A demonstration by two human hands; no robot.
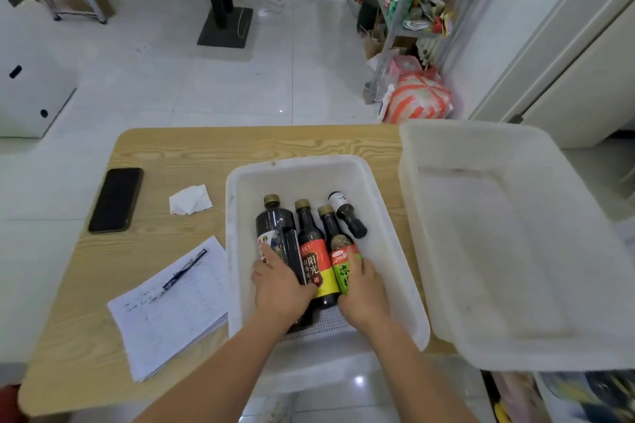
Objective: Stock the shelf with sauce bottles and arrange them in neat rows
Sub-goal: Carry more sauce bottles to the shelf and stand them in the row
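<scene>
Both forearms reach in over the near desk [192, 148] edge into a white tray [299, 175]. Left hand [280, 288] lies on the big bottle [276, 223], its fingers [271, 256] wrapped over the label and the thumb hooked on the other side. Right hand [364, 292] holds the green bottle [340, 244], its fingers [354, 257] curled round the lower body.

Between the two sets of fingers lies the red bottle [314, 251], touching both neighbours. All three lie flat, side by side, long axes running away from the person, gold caps pointing beyond the fingers. A small bottle [347, 215] lies slanted just past the right fingers, near the green bottle's neck; which end is its cap I cannot tell.

Beyond the caps the tray floor is bare up to its far wall. Near the wrists the tray overhangs the desk edge.

Right of the right fingers, a larger bin [412, 148] sits tilted, close to the tray and jutting past the desk's right end. Left of the left fingers lie papers [171, 306] with a pen [184, 271] on them, and further off a tissue [190, 199] and a phone [116, 199].
</scene>
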